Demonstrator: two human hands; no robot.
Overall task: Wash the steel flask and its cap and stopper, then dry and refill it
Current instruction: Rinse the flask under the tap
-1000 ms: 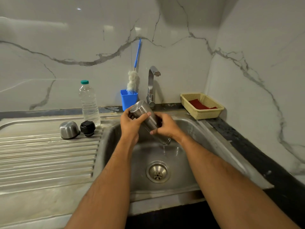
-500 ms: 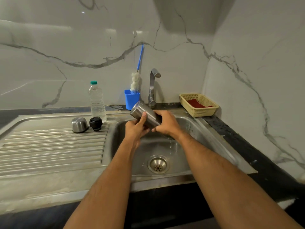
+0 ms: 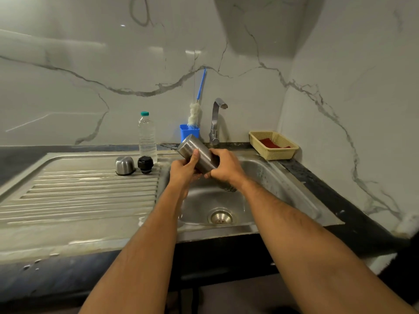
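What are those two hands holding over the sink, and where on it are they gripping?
The steel flask, tilted mouth-down over the sink. The left hand grips near its raised base; the right hand grips its middle.

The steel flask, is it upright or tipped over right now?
Tipped: the steel flask slants mouth-down over the sink, gripped by the left hand and right hand.

- A clear plastic water bottle with a teal cap is standing upright at the back of the ribbed draining board.
- A blue cup is holding a blue-handled bottle brush just left of the tap.
- A yellow basket is sitting right of the tap, holding a red cloth.
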